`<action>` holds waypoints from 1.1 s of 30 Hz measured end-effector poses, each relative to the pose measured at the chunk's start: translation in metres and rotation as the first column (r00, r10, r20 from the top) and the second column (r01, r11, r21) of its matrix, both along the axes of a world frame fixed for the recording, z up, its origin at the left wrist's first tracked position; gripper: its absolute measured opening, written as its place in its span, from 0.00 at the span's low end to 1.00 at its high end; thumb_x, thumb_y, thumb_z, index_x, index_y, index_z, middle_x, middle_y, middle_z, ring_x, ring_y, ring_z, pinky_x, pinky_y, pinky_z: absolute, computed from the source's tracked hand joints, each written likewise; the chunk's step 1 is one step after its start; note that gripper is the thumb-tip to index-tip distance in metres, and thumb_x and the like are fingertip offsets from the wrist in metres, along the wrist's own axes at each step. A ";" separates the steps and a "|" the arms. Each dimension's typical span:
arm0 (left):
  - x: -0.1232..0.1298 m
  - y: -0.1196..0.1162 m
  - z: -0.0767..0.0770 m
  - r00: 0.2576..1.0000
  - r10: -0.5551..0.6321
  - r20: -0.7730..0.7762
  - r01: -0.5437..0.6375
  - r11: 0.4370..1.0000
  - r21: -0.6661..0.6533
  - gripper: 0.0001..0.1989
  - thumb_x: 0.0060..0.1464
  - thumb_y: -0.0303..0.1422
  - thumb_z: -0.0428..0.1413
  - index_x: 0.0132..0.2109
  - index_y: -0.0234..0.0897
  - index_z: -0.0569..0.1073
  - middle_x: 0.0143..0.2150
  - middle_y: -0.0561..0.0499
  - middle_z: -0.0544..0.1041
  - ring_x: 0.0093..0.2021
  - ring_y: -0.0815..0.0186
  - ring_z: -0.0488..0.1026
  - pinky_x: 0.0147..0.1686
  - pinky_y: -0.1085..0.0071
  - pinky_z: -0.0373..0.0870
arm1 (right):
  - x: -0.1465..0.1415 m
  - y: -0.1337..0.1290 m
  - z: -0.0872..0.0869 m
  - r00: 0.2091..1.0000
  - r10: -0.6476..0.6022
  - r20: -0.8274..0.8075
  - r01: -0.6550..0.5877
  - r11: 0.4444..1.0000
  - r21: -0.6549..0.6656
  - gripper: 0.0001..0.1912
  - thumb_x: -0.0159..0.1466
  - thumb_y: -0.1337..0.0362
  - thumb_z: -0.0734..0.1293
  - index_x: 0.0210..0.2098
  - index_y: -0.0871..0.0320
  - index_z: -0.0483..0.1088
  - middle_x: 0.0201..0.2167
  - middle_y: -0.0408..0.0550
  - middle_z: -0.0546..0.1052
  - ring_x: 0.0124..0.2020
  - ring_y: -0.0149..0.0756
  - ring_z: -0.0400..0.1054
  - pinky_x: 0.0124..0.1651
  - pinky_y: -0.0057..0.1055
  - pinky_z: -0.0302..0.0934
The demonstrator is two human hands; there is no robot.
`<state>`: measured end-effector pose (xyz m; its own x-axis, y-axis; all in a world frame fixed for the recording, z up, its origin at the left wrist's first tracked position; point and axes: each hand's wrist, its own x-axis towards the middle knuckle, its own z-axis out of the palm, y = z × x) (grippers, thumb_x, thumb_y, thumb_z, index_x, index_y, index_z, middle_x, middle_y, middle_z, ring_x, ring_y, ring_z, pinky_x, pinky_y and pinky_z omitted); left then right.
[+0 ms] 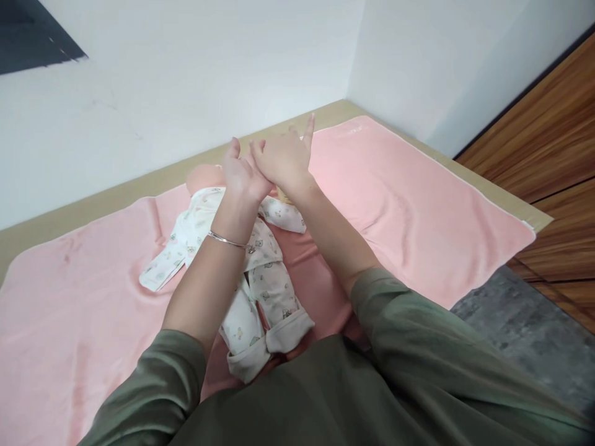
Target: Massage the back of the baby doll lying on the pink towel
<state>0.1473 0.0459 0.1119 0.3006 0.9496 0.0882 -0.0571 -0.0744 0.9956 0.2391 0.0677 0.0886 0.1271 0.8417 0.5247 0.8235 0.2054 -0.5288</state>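
My left hand [244, 172], with a silver bracelet on its wrist, is palm up with the thumb apart; its fingers are partly hidden behind my right hand. Over those fingers lies my right hand [284, 155], back upward, one finger stretched out and away. The two hands overlap and appear to touch, and no object shows in either. Below them a baby doll [267, 244] in a white printed outfit lies on a pink mat [390, 204]. My hands and left forearm hide much of its head and upper body. The trouser legs, with turned-up cuffs, point toward me.
The mat covers a pale wooden tabletop [332, 113] set against white walls [209, 74]. Something yellowish [283, 196] shows partly behind my right wrist. Wood-grain panels [558, 167] stand at the right above a grey floor [506, 310]. A dark patch [37, 37] is at the upper left.
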 end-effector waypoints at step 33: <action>-0.178 -0.162 0.087 0.767 0.259 0.588 -0.045 0.934 -0.354 0.35 0.74 0.38 0.27 0.56 0.32 0.78 0.55 0.55 0.81 0.67 0.64 0.73 0.59 0.64 0.79 | -0.006 -0.019 0.037 0.922 -0.178 0.343 0.300 0.889 -0.346 0.28 0.71 0.56 0.59 0.68 0.59 0.69 0.65 0.60 0.73 0.68 0.55 0.67 0.72 0.55 0.58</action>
<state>-0.0311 -0.1160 0.1990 0.1313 0.9868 -0.0949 -0.6783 0.1593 0.7173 0.2332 0.0491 0.1253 0.2418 0.9471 0.2109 0.9499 -0.1868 -0.2505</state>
